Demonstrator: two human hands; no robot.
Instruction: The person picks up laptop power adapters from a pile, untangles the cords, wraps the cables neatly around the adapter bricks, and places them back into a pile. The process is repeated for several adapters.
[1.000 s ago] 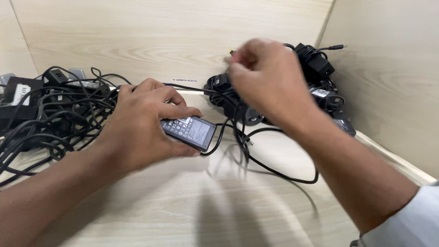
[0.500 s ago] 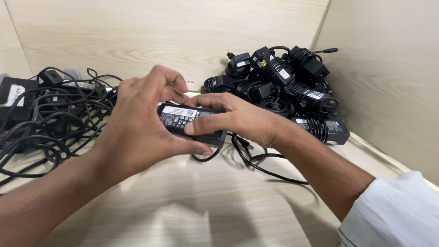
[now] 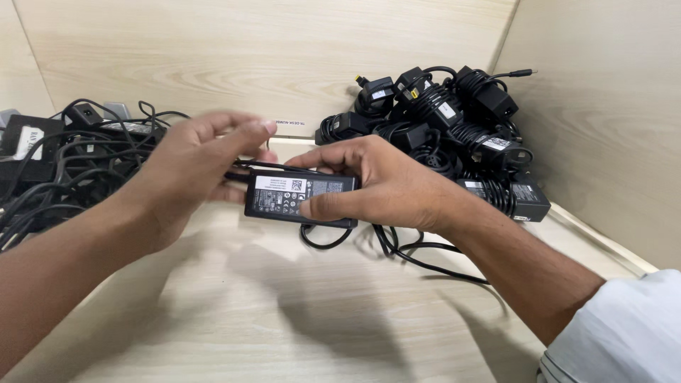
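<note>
Black power adapter point(image 3: 298, 196) sits just above the pale surface point(image 3: 284, 312), gripped by your right hand point(image 3: 386, 186), thumb beneath, fingers point(image 3: 333, 157) on top. Your left hand point(image 3: 186, 170) pinches its cord point(image 3: 245, 169) with loosely curled fingers. Beyond, bundled adapters point(image 3: 454, 124) fill the corner.

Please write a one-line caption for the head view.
Both hands, left hand and right hand, hold a black power adapter between two cable piles.

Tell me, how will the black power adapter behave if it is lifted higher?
The power adapter looks like a rigid block, so it probably keeps its shape in the right hand. Its thin cable lies in loose loops, so it would likely dangle and might snag the adapter pile.
</note>
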